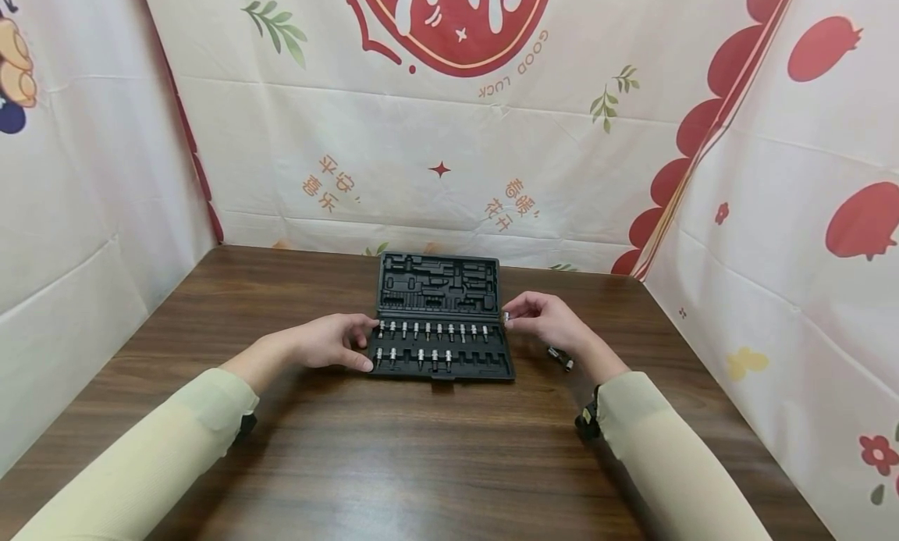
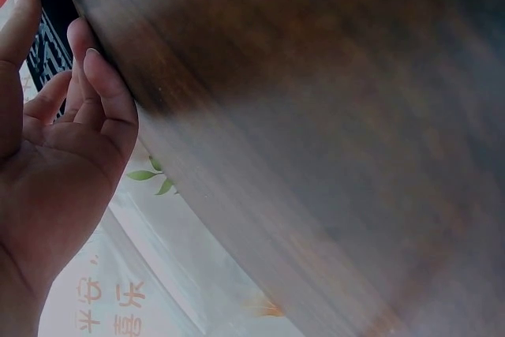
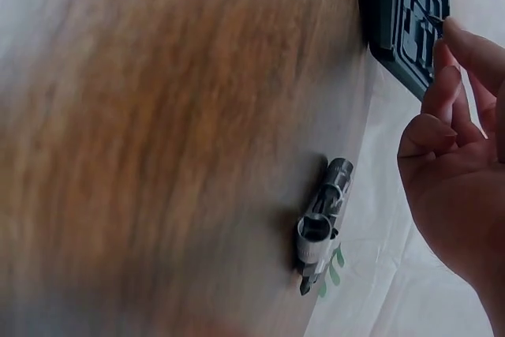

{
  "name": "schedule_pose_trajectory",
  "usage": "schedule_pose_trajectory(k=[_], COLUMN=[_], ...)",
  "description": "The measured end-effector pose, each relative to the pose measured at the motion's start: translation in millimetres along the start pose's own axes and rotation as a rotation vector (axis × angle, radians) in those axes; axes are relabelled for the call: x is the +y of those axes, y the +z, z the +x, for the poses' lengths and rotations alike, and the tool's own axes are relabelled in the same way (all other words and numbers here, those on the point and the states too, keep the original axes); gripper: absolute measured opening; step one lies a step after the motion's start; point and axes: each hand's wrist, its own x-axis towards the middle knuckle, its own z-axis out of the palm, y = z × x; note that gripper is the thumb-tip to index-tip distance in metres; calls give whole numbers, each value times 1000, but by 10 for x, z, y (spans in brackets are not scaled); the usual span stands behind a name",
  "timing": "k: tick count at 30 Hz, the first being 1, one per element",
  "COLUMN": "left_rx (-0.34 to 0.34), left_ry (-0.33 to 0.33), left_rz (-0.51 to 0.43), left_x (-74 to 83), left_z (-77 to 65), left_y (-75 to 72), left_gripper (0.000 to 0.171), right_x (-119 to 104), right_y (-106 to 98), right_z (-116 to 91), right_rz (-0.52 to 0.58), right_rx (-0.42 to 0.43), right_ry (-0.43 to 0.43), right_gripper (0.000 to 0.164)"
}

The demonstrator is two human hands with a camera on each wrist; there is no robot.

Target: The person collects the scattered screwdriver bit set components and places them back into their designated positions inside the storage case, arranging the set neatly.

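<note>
A black socket case (image 1: 441, 373) lies unfolded on the table, with silver bit sockets (image 1: 428, 332) along its back row and several more in the front row. At the case's left side is my left hand (image 1: 330, 342), its thumb by the front corner and its index finger further back, both touching the edge. My right hand (image 1: 544, 318) pinches a small bit socket (image 1: 507, 317) between thumb and fingers, beside the case's right edge near the hinge. Fingers hide most of that piece. Loose bit sockets (image 3: 316, 230) lie on the wood under the right wrist.
The raised lid (image 1: 438, 285) has moulded recesses and leans back near the wall. Brown wooden table (image 1: 393, 463) extends in front of the case. White printed cloth (image 1: 421, 127) hangs behind the table and along both sides.
</note>
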Motion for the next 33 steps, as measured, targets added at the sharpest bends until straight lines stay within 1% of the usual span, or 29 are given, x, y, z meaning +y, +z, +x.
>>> schedule_pose_trajectory(k=[5,8,15,20,23,33], left_rx=[1,0,-5,-3,-3,-1], left_ry=[3,4,5,13,14,9], left_rz=[-5,-7,-15,-9,-10,-14], left_x=[4,2,-6,-10,-12,5], left_z=[-5,-4,-2,-4,2,0], left_y=[1,2,3,1,4,0], left_gripper=[85,84,85,85,85,84], right_x=[-12,-7,17,-27,-27,8], right_y=[60,89,139,174,189,170], right_z=[22,40,99,120,132,151], right_rz=[-13,-34,-74,-140,-169,-187], right_rx=[-7,-17,-34,-49,-56,-68], right_ry=[23,23,45,22,21,59], right_gripper=[31,30,18,14,14,18])
